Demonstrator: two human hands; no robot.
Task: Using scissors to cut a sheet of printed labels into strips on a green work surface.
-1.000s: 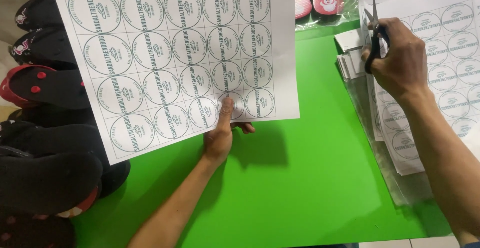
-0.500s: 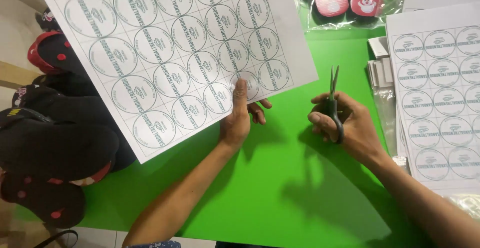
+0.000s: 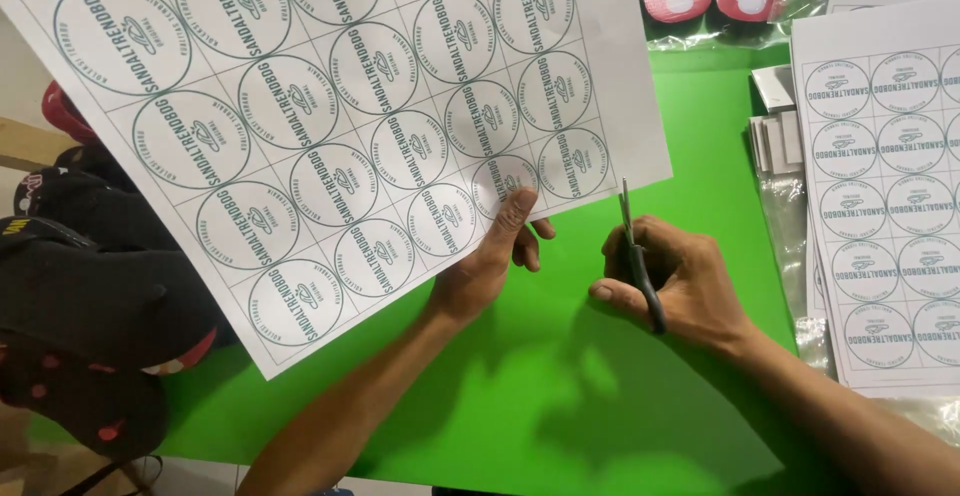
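- Black slippers (image 3: 90, 296) piled at far left, off the green surface (image 3: 560, 386).
- My left hand (image 3: 490, 261) grip pinches the label sheet (image 3: 330, 126) at its lower edge, sheet raised and tilted.
- My right hand (image 3: 675, 286) grip clenched around scissors (image 3: 638, 256), blades pointing up, near the sheet's corner.
- Second label sheet (image 3: 890, 186) lies flat at right.

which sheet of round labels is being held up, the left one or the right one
The left sheet: the left hand grips its lower edge, lifting it off the green table. The right sheet lies flat, untouched.
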